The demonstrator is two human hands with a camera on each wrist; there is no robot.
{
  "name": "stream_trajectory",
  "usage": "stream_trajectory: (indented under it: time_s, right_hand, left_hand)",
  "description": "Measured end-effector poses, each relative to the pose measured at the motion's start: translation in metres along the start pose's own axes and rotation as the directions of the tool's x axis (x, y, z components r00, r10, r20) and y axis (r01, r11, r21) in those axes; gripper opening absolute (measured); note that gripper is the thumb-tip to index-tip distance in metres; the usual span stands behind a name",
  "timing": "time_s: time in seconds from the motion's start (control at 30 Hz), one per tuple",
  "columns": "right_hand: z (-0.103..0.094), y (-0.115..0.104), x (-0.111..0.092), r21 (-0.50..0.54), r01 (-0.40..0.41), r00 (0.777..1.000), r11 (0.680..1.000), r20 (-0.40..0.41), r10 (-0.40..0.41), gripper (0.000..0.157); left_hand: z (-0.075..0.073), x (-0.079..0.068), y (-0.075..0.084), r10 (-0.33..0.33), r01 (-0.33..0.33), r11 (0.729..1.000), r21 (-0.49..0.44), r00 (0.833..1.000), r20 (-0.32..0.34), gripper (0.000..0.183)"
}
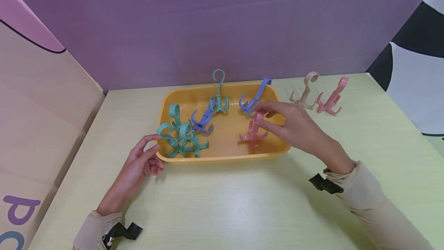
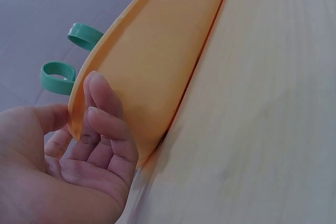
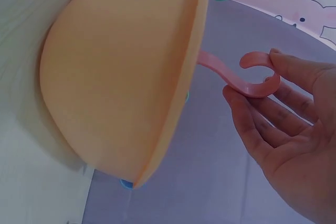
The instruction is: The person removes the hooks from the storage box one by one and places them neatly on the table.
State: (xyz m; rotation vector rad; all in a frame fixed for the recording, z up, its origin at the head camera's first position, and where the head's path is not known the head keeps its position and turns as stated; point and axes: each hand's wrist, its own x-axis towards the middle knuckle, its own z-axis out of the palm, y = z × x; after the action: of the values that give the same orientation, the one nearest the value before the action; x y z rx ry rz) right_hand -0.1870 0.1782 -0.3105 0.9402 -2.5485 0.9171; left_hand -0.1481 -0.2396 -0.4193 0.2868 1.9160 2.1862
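Note:
My right hand (image 1: 295, 126) pinches the curved top of a pink four-prong hanging hook (image 1: 253, 132) between thumb and fingers. The hook's prongs hang inside the right part of a yellow plastic basin (image 1: 225, 154). In the right wrist view, the pink hook's (image 3: 236, 82) stem dips behind the basin wall (image 3: 121, 72). At the basin's left end my left hand (image 1: 140, 161) grips the rim, thumb and fingers on either side of it. Several green hooks (image 1: 177, 144) lie bunched near that hand inside the basin.
Also in the basin are a blue hook (image 1: 202, 122), a second blue hook (image 1: 256, 97) leaning over the back rim, and an upright green hook (image 1: 219, 101). A beige hook (image 1: 305, 92) and another pink hook (image 1: 333, 97) stand on the pale table (image 1: 222, 203), right of the basin.

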Motion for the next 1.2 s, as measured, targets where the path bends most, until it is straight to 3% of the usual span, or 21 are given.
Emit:
stream_trajectory:
  time_s: [0.73, 1.2]
  right_hand:
    - [-0.034, -0.009, -0.005, -0.02, 0.086, 0.987, 0.996, -0.131, -0.088, 0.035]
    - [-0.058, -0.012, -0.009, -0.072, 0.062, 0.962, 0.995, -0.26, -0.079, 0.044]
  left_hand:
    - [0.0, 0.0, 0.0, -0.003, 0.003, 1.0, 0.019, 1.0, 0.002, 0.034]
    - [-0.001, 0.0, -0.001, -0.006, 0.006, 1.0, 0.013, 1.0, -0.001, 0.031]
